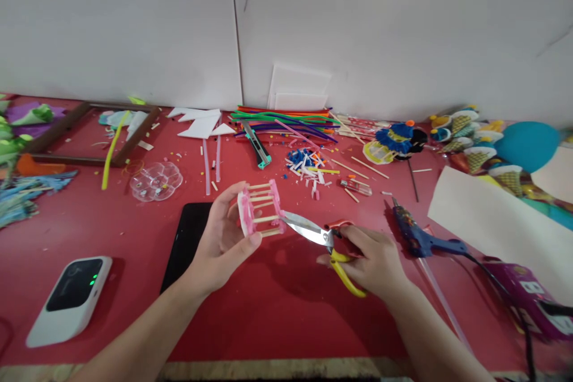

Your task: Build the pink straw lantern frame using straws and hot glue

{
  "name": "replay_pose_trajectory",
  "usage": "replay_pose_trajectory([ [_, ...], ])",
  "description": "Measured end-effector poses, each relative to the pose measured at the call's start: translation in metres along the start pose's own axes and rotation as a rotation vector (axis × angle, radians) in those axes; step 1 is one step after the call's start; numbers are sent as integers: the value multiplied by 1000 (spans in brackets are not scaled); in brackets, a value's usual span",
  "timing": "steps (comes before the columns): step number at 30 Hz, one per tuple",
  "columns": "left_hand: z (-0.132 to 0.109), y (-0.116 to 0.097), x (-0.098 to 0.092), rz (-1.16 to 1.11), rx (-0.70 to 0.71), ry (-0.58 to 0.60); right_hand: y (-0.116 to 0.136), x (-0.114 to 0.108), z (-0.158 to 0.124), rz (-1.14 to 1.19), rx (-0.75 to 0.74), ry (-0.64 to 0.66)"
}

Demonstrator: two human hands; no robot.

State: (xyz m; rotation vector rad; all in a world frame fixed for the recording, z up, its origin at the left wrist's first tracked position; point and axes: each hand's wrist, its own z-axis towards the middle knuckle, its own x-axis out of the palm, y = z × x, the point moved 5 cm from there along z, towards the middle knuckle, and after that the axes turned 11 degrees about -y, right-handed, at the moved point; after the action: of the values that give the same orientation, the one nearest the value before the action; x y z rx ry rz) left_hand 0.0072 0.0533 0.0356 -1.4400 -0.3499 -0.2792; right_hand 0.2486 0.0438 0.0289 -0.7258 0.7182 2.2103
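My left hand (221,239) is closed around a small ladder-like piece (261,209) made of two pink strips joined by several wooden sticks, held above the red table (277,304). My right hand (373,259) grips scissors (320,236) with yellow and red handles. The steel blades point left and their tips touch the lower right end of the pink piece.
A blue glue gun (418,236) lies right of my right hand with its cable running right. A black tablet (188,239) sits under my left wrist, a white device (71,298) at left. Coloured pipe cleaners (286,119), a utility knife (258,146) and cut scraps (307,167) lie behind.
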Motion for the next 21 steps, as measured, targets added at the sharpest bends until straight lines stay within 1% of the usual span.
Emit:
replay_pose_trajectory([
  [4,1,1,-1,24,10,-21,0,-2,1,-26,-18,-27],
  [9,3,3,-3,26,64,5,1,-4,1,-52,-35,-40],
  [11,4,3,-4,40,73,-9,2,-5,1,-54,-35,-36],
  [15,4,3,-6,83,32,-80,3,-4,0,-34,-24,-7],
  [21,4,7,-7,54,-28,-99,3,-1,-2,-41,-23,0],
])
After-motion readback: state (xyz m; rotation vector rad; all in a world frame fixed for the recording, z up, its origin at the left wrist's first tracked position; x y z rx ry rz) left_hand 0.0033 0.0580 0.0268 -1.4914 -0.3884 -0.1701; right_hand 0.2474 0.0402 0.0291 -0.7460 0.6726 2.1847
